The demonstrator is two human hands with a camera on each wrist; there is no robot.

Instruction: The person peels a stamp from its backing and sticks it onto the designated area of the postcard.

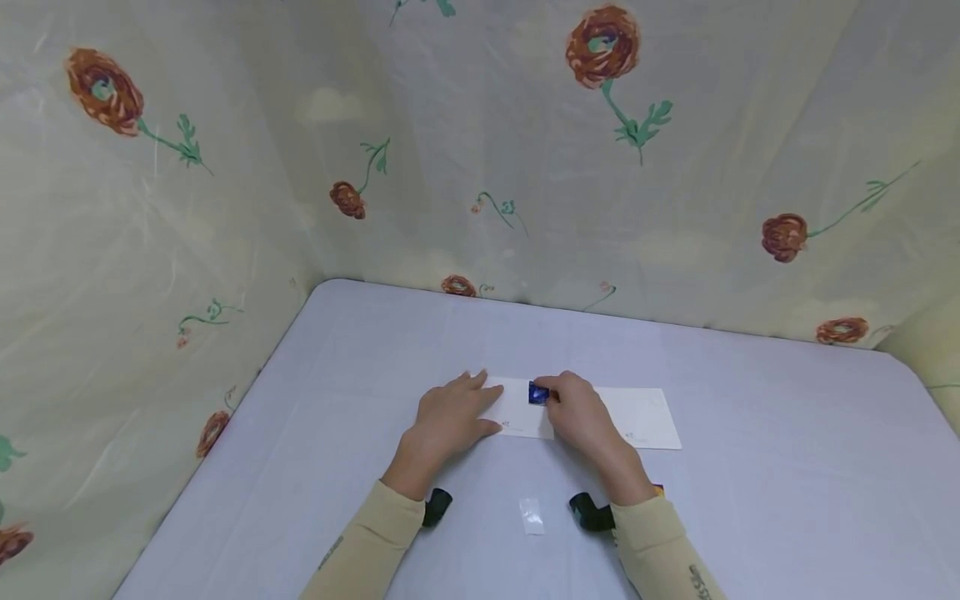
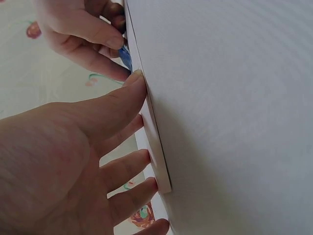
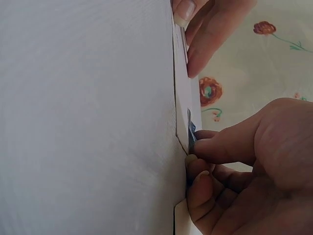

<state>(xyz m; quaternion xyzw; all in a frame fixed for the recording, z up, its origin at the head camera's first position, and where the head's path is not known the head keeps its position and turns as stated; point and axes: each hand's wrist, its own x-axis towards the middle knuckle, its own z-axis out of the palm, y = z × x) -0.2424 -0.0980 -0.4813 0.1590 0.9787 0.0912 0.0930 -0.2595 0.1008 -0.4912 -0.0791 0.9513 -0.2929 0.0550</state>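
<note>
A white paper strip (image 1: 643, 417) with small printed marks lies flat on the table, crosswise before me. My left hand (image 1: 450, 421) rests on its left end with fingers spread; in the left wrist view the thumb (image 2: 134, 84) and fingertips touch it. My right hand (image 1: 581, 412) is over the strip's middle, pinching a small shiny dark-blue piece (image 1: 537, 393) between thumb and fingers. In the right wrist view the blue piece (image 3: 191, 128) stands up slightly from the paper, its near part hidden by the fingers.
A small clear plastic piece (image 1: 532, 517) lies on the white-covered table (image 1: 787, 467) between the forearms. Dark fittings (image 1: 591, 512) show at both wrists. A small orange and dark item (image 1: 658, 490) peeks out beside the right sleeve. Flowered curtain (image 1: 487, 125) hangs behind and at the left.
</note>
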